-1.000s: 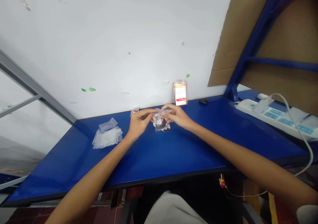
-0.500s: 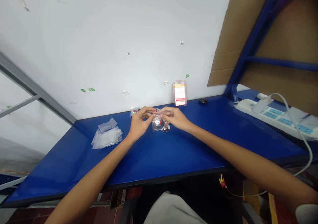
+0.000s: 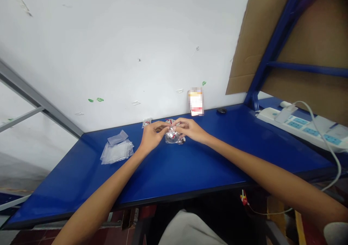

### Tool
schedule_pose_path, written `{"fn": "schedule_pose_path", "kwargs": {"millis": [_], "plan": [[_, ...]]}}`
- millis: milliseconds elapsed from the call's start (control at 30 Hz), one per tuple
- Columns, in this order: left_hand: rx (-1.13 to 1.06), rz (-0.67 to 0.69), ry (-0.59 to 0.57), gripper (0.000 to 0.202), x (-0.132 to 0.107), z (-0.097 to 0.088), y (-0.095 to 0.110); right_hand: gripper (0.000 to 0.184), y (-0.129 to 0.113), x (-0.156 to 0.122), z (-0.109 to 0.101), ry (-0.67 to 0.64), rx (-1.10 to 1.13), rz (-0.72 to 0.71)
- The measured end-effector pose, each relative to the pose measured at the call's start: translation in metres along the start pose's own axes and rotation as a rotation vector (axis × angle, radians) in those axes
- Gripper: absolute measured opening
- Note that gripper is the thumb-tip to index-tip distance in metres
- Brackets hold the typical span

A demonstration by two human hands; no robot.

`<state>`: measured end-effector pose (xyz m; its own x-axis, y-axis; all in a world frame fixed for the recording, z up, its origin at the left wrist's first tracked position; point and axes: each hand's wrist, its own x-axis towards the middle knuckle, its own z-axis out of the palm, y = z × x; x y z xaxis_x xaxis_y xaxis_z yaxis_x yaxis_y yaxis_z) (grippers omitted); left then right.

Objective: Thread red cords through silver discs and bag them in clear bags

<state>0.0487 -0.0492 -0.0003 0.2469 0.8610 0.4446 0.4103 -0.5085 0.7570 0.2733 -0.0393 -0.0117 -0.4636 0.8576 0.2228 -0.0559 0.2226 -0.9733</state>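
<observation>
Both my hands pinch the top edge of a small clear plastic bag (image 3: 172,137) with a round, shiny silver piece with a red mark inside it. My left hand (image 3: 154,135) grips the edge from the left, thumb and fingers closed. From the other side my right hand (image 3: 190,129) pinches the same edge, its fingertips almost touching the left ones. More round shiny pieces lie on the table just behind and to the right of the bag, partly covered by my hands; one silver disc (image 3: 182,140) shows beside it.
A stack of flat clear bags (image 3: 117,150) lies to the left on the blue table (image 3: 174,172). Near the wall is another filled bag (image 3: 146,122). A blurred-out card (image 3: 196,102) leans on the wall, with a black round object (image 3: 222,110) beside it. At right sits a power strip (image 3: 301,125).
The bag in my hands has tilted slightly and its silver piece now catches more light. My hands stay at its top edge, fingertips shifted a little. The view has moved slightly.
</observation>
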Motion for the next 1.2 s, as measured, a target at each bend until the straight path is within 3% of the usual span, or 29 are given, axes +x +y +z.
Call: {"fn": "schedule_pose_path", "kwargs": {"millis": [333,667,1200], "plan": [[-0.281,-0.021,0.005,0.022,0.001,0.001,0.001,0.036,0.000,0.002,-0.005,0.062,-0.051,-0.082],[-0.267,-0.027,0.019,0.021,-0.001,0.005,0.008,0.035,0.003,0.002,-0.005,0.046,-0.044,-0.075],[-0.276,-0.040,0.026,0.029,0.002,0.003,-0.003,0.033,0.005,0.005,-0.009,0.067,-0.026,-0.089]]}}
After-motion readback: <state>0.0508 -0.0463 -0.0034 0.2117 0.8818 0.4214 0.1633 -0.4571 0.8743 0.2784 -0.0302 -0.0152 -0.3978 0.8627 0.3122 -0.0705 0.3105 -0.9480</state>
